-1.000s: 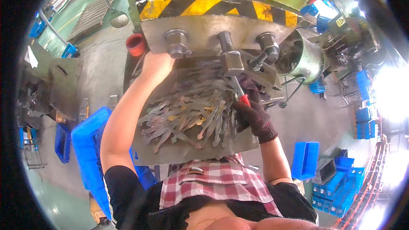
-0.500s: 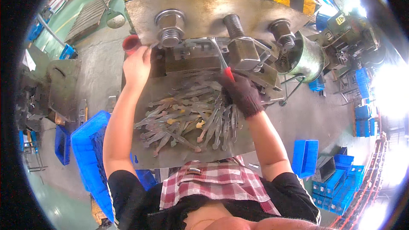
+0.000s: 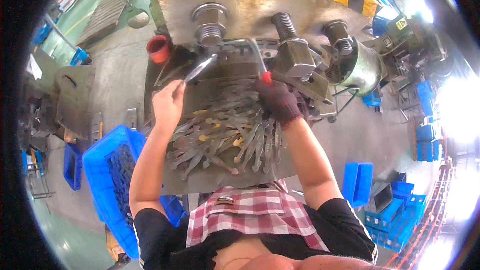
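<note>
My bare left hand (image 3: 169,104) pinches one end of a flat, shiny metal piece (image 3: 201,68), whose other end points up and right toward the machine's lower die area. A dark knitted glove covers my right hand (image 3: 281,101). Its fingers close round the red grip (image 3: 266,77) of a tool with a slim metal shaft (image 3: 258,56); the tip reaches under the machine's edge and cannot be made out. Between and below my hands, a heap of flat metal pieces (image 3: 220,135) with pointed or rounded ends lies on the metal table.
A press block (image 3: 250,7) with big bolts and a yellow-black striped band hangs just beyond my hands. Near its left end stands a red cup (image 3: 158,50). At my left is a blue crate (image 3: 95,170) with dark parts; more blue crates (image 3: 357,184) stand at right.
My left hand has moved down and right, away from the red cup, and the shiny metal piece now shows in it. My right hand stays with the tool, the view having shifted slightly.
</note>
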The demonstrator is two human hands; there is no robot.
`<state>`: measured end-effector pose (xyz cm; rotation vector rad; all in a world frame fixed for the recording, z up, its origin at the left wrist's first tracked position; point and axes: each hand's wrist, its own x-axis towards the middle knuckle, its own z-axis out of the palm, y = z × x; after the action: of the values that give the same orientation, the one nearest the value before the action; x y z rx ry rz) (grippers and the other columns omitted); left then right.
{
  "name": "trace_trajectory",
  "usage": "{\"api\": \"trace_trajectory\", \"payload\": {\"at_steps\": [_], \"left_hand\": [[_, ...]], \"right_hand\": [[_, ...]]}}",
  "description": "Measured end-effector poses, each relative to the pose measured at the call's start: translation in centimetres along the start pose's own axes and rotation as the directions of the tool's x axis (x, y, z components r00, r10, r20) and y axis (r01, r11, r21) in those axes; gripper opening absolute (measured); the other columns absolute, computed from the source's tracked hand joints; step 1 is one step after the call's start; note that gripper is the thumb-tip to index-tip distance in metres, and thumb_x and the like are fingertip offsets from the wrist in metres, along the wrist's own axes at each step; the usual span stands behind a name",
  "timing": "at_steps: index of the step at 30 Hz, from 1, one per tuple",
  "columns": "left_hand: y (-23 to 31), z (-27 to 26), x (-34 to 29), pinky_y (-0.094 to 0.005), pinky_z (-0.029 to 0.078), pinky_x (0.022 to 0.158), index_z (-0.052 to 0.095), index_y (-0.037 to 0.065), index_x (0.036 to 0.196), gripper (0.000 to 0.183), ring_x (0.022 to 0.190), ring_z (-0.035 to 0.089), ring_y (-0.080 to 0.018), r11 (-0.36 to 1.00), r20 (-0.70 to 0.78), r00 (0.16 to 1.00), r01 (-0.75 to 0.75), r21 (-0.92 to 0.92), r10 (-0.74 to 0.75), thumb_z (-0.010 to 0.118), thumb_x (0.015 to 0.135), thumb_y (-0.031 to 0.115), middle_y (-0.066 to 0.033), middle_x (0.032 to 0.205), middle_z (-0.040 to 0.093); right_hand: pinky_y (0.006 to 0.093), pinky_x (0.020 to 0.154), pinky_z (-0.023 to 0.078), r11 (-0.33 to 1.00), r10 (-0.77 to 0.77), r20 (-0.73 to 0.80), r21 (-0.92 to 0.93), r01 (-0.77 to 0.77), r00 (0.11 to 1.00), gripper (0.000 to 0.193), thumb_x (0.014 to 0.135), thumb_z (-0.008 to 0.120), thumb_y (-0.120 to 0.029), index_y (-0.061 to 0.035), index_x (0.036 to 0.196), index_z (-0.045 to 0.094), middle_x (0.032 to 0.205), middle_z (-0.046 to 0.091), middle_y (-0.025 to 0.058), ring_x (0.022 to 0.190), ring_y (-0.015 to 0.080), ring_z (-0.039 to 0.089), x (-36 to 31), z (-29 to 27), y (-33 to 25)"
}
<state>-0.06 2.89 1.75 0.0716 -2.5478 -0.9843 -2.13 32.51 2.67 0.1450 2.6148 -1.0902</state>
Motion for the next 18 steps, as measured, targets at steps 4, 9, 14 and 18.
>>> {"api": "trace_trajectory", "payload": {"at_steps": [4, 9, 14, 18], "left_hand": [[-1.6, 0.4, 0.5, -0.0367, 0.049, 0.063, 0.067, 0.006, 0.100, 0.020, 0.070, 0.060, -0.0252, 0.878, -0.075, 0.884, -0.443, 0.181, 0.461, 0.067, 0.082, 0.015, -0.0109, 0.080, 0.063], [-0.4, 0.2, 1.2, -0.0317, 0.047, 0.059, 0.065, 0.007, 0.103, 0.035, 0.068, 0.053, -0.0205, 0.569, 0.067, 0.603, -0.779, 0.265, 0.795, 0.073, 0.069, 0.010, -0.0039, 0.074, 0.050], [1.1, 1.5, 1.8, -0.0342, 0.048, 0.063, 0.064, 0.006, 0.107, 0.036, 0.074, 0.056, -0.0229, 0.555, 0.093, 0.576, -0.812, 0.182, 0.812, 0.072, 0.072, 0.010, -0.0053, 0.081, 0.055], [1.1, 4.5, 1.7, -0.0418, 0.049, 0.076, 0.061, 0.005, 0.104, 0.028, 0.089, 0.059, -0.0323, 0.886, 0.087, 0.893, -0.450, 0.109, 0.442, 0.069, 0.079, 0.017, -0.0130, 0.094, 0.062]], "right_hand": [[0.0362, 0.075, 0.049, 0.935, 0.236, 0.030, 0.264, -0.235, 0.971, 0.045, 0.085, 0.063, -0.042, -0.0042, 0.110, 0.063, 0.083, 0.064, 0.0074, 0.078, 0.0197, 0.061, -5.1, -2.0, -1.4], [0.0258, 0.057, 0.047, 0.657, -0.033, 0.491, 0.667, -0.351, 0.871, 0.038, 0.088, 0.063, -0.040, -0.0053, 0.104, 0.064, 0.079, 0.060, 0.0011, 0.066, 0.0105, 0.055, -9.0, -1.5, 1.8], [0.0265, 0.053, 0.045, 0.723, 0.000, 0.484, 0.605, -0.335, 0.875, 0.040, 0.086, 0.065, -0.044, -0.0062, 0.098, 0.065, 0.075, 0.059, 0.0003, 0.061, 0.0106, 0.054, -8.9, -0.3, 2.0], [0.0271, 0.048, 0.049, 0.793, 0.089, 0.330, 0.548, -0.267, 0.940, 0.036, 0.085, 0.065, -0.039, -0.0046, 0.094, 0.062, 0.073, 0.058, 0.0016, 0.059, 0.0119, 0.057, -9.3, -1.5, 2.5]]}}
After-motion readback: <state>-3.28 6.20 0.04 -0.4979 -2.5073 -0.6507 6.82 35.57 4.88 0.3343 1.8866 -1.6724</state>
